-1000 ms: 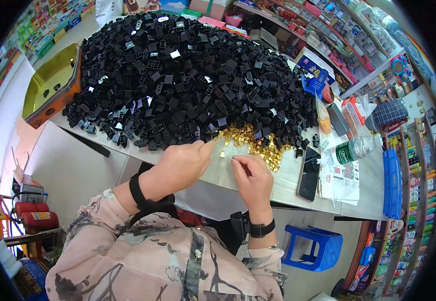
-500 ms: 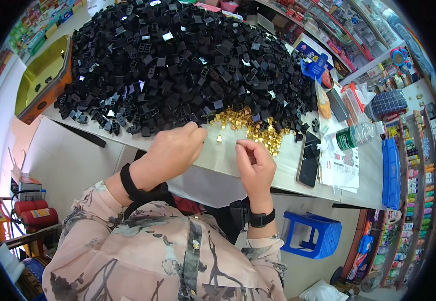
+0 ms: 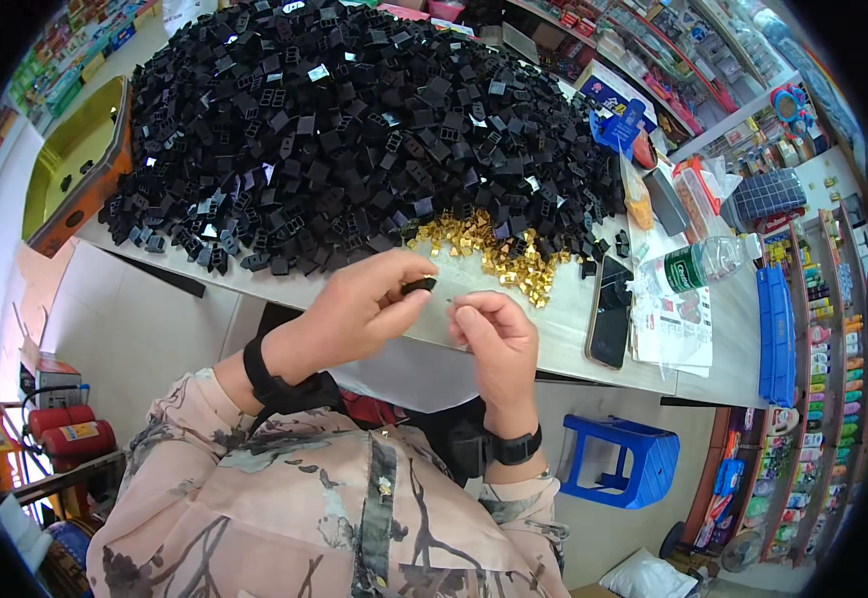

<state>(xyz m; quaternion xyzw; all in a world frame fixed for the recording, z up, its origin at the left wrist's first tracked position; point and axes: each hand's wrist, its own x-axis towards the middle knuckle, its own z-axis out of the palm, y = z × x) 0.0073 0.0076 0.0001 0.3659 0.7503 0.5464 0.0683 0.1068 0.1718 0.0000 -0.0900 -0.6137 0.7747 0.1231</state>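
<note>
Between the thumb and fingers of my left hand point(image 3: 359, 304) is a small black plastic housing point(image 3: 419, 286), held above the table's front edge. Close to its right, my right hand point(image 3: 499, 334) is pinched, and a tiny thin tip shows at its fingertips, too small to name. The two hands are slightly apart. Just beyond them lies a scatter of small gold metal pieces point(image 3: 523, 267). Behind these rises a large heap of black plastic housings point(image 3: 324, 140) covering most of the table point(image 3: 578, 329).
A yellow-orange tray point(image 3: 50, 214) stands left of the heap. On the right lie a phone point(image 3: 609, 314), papers point(image 3: 675, 334), a plastic bottle point(image 3: 698, 267) and a blue basket point(image 3: 777, 334). Below are a blue stool point(image 3: 621, 460) and red fire extinguishers point(image 3: 75, 434). Stocked shelves point(image 3: 823, 379) line the right.
My left hand has come away from the heap's edge toward my right hand, with a black housing now showing in its fingers. My right hand has shifted slightly left and down.
</note>
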